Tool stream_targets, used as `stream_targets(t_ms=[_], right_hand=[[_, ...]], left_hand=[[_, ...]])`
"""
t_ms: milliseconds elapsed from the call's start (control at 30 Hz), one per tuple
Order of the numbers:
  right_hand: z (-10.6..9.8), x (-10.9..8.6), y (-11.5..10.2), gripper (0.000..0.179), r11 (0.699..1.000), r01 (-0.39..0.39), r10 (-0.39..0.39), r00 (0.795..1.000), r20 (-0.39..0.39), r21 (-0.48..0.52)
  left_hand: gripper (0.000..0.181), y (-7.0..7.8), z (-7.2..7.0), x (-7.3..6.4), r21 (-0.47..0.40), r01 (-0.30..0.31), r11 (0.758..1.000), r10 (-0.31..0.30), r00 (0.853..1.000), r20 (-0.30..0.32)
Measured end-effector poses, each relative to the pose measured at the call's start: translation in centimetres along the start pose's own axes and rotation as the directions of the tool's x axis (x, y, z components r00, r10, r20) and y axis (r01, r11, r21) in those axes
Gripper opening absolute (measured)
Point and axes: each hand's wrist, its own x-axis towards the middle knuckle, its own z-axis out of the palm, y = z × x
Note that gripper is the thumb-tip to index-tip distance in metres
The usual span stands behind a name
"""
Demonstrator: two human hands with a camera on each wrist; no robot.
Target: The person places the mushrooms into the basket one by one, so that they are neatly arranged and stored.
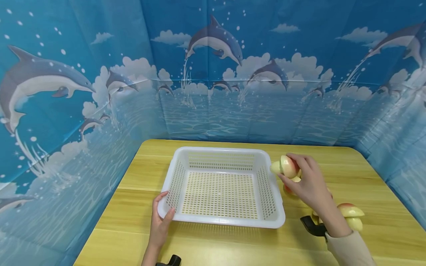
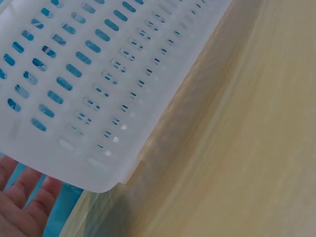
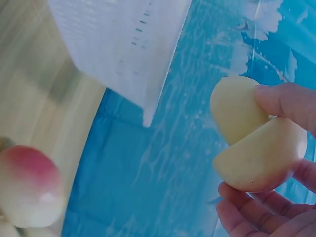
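Note:
A white perforated plastic basket [image 1: 229,221] stands on the table with its inside bare. My left hand [image 1: 159,221] grips its near left corner, thumb over the front rim and fingers at the side; the left wrist view shows those fingers below the basket wall [image 2: 29,138]. Beside the right rim, my right hand [image 1: 311,184] pinches a mushroom-shaped piece [image 1: 289,167] with a reddish cap and cream stem. In the right wrist view, thumb and fingers hold its cap [image 3: 266,158]. Beneath this hand lies another such piece [image 1: 290,190], partly hidden.
More red-and-cream mushroom-shaped pieces [image 1: 351,210] lie at the right, partly behind my right forearm. Black wrist mounts [image 1: 313,226] sit at both wrists. The wooden table [image 1: 116,221] meets a blue dolphin-print curtain [image 1: 213,114] at the back and sides.

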Motion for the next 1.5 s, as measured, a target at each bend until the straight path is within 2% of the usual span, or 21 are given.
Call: stream_targets(t_ms=[267,500,633,1000,1500], right_hand=[[0.9,2.7,-1.3,0.064,0.999,0.034,-0.036,0.995,0.097,0.026],[2.5,5.6,-2.8,0.066,0.994,0.070,-0.085,0.977,0.196,0.078],[3.6,6.9,-3.8,0.065,0.992,0.057,-0.083,0.966,0.247,0.110],[7.0,9.0,-6.4,0.063,0.983,0.018,-0.081,0.937,0.341,0.183],[10.8,11.2,-8.2,0.061,0.970,0.037,-0.134,0.906,0.402,0.240]], left_hand=[[0.052,0.1,0.0,0.0,0.008,0.010,1.000,-0.010,1.000,-0.006],[0.052,0.1,0.0,0.0,0.020,0.000,1.000,0.000,1.000,-0.004],[0.052,0.1,0.0,0.0,0.016,0.000,1.000,0.000,1.000,-0.009],[0.052,0.1,0.1,0.0,0.027,0.024,0.999,-0.024,1.000,-0.015],[0.054,0.0,0.0,0.1,0.021,0.034,0.999,-0.033,0.999,-0.019]])
